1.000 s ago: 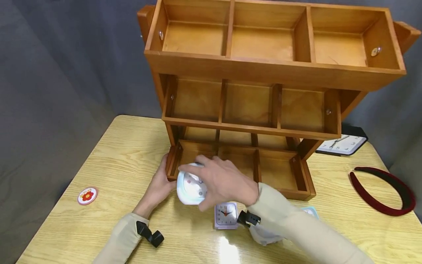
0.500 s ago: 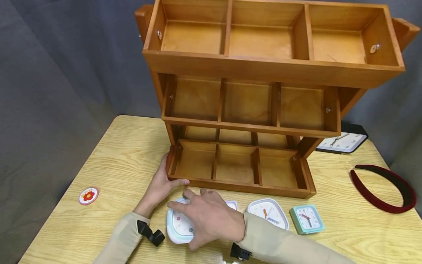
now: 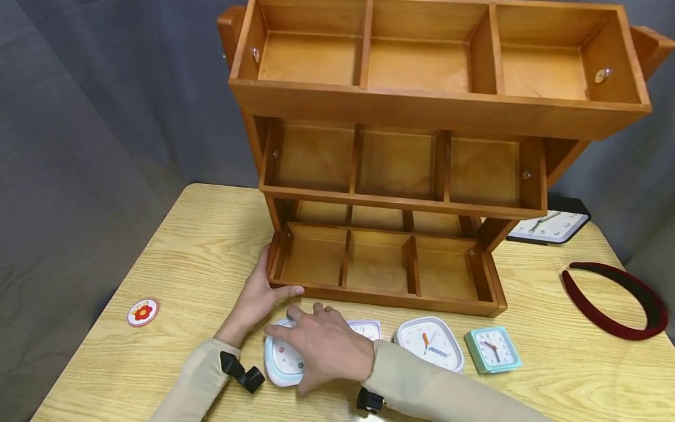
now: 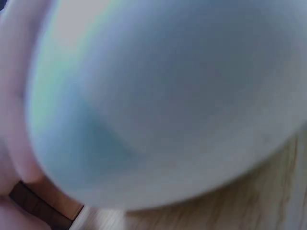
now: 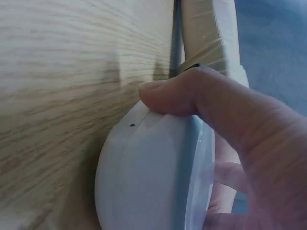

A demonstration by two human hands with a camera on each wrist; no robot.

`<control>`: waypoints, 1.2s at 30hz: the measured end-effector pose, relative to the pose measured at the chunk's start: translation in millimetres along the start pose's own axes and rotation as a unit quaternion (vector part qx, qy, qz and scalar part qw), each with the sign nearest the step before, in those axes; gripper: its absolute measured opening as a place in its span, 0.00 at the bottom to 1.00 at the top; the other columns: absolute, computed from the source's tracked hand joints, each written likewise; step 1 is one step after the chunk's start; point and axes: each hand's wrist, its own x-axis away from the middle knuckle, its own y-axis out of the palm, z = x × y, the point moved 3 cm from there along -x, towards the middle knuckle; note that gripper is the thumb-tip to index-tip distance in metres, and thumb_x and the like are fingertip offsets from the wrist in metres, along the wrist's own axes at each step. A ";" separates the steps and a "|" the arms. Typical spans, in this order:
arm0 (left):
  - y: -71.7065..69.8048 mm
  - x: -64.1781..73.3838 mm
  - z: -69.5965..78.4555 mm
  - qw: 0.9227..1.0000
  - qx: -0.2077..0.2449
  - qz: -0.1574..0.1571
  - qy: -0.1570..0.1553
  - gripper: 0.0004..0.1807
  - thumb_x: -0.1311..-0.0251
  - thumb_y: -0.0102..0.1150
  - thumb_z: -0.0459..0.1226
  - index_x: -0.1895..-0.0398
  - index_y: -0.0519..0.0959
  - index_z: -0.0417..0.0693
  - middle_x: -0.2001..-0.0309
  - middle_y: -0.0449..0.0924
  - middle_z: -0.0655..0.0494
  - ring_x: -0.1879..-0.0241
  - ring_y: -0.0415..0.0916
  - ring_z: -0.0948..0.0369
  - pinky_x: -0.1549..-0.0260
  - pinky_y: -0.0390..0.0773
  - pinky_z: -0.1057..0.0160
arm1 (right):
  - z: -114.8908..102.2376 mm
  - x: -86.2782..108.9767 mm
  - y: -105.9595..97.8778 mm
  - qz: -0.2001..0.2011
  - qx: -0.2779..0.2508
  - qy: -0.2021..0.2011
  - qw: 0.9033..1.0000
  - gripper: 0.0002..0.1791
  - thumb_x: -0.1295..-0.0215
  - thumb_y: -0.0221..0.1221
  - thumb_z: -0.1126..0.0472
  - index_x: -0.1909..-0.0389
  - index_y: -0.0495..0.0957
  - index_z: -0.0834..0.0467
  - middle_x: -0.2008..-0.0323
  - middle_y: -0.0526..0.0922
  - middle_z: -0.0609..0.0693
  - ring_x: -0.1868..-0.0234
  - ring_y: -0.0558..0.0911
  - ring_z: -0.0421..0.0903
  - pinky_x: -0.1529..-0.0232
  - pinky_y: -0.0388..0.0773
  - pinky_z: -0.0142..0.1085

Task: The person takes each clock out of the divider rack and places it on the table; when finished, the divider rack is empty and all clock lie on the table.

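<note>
At the bottom tier's left front corner, my left hand [image 3: 258, 299] holds a wooden three-tier rack [image 3: 390, 299], its thumb along the front edge and its fingers along the side. My right hand [image 3: 332, 346] grips a white and light-blue alarm clock [image 3: 282, 360] on the table in front of that corner. In the right wrist view my thumb [image 5: 192, 93] presses one side of this clock [image 5: 144, 163], which rests on the wood. A blurred white and pale-blue body [image 4: 192, 96] fills most of the left wrist view. Behind my right hand, a purple-edged clock [image 3: 369, 329] is partly hidden.
To the right stand a grey-white clock [image 3: 429, 346] and a teal clock [image 3: 490, 350]. Further right lie a dark red headband [image 3: 656, 313] and a black-framed clock [image 3: 551, 225]. A round flower badge [image 3: 142, 312] lies at left. The rack's tiers each have three compartments.
My right hand has brought the light-blue alarm clock down from before the rack onto the table, uncovering the clocks at right. My left hand has stayed at the rack's corner.
</note>
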 end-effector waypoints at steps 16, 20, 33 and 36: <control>-3.0 0.6 0.2 1.000 -0.001 -0.001 -0.002 0.59 0.53 0.75 0.36 0.23 0.43 0.54 0.26 0.56 0.48 0.29 0.58 0.49 0.28 0.57 0.48 | 2.1 -8.7 7.3 -0.026 -0.024 0.015 0.999 0.60 0.74 0.78 0.35 0.31 0.63 0.35 0.39 0.72 0.50 0.48 0.77 0.59 0.52 0.79 0.48; -2.9 -1.5 -0.7 1.000 -0.002 0.001 -0.008 0.59 0.52 0.75 0.37 0.23 0.43 0.55 0.26 0.56 0.49 0.29 0.58 0.49 0.28 0.56 0.49 | 4.3 -8.8 7.6 -0.023 -0.026 0.012 0.999 0.60 0.73 0.78 0.36 0.30 0.61 0.34 0.39 0.71 0.49 0.48 0.77 0.57 0.54 0.79 0.46; -4.5 -1.9 -2.0 1.000 0.005 -0.009 0.000 0.58 0.52 0.74 0.36 0.23 0.44 0.55 0.27 0.56 0.48 0.29 0.59 0.49 0.29 0.57 0.49 | 6.8 -5.8 6.0 -0.011 -0.024 0.008 1.000 0.57 0.68 0.74 0.31 0.30 0.61 0.34 0.36 0.69 0.48 0.49 0.77 0.54 0.57 0.79 0.41; -5.6 -2.4 -1.8 1.000 0.005 -0.010 -0.001 0.58 0.52 0.74 0.36 0.23 0.44 0.55 0.26 0.56 0.48 0.29 0.59 0.49 0.29 0.58 0.48 | 6.6 -0.9 -3.0 -0.006 -0.017 0.013 1.000 0.56 0.66 0.72 0.29 0.30 0.62 0.35 0.33 0.67 0.49 0.48 0.77 0.53 0.57 0.80 0.41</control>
